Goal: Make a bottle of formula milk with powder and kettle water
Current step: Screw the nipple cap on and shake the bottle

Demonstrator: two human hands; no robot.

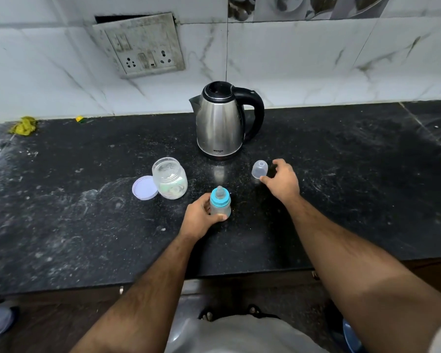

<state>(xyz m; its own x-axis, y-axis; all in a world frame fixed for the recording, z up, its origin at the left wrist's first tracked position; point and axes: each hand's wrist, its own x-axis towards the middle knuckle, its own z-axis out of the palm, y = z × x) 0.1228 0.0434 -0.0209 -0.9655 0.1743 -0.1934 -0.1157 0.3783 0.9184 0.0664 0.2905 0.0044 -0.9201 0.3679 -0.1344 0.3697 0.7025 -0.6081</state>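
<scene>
On the black counter (pixel 341 189), the bottle (pixel 220 203) stands upright near the front edge, with its blue collar and teat screwed on. Left hand (pixel 201 217) is wrapped around its lower half, thumb across the front, fingers behind, so a firm closed hold. Right hand (pixel 283 180) is off to the right of it, fingers loosely spread, with thumb and a fingertip at the clear cap (pixel 259 169), which lies tilted on the counter; can't tell if it's actually pinched or just touched. Kettle (pixel 223 122) sits further back by the tiled wall, lid shut, handle pointing right. Left of the bottle there's the powder jar (pixel 170 177), open, leaning a bit, and its lid (pixel 145 187) lies flat touching the jar's left side. Bottle looks pale inside, hard to tell how full.
</scene>
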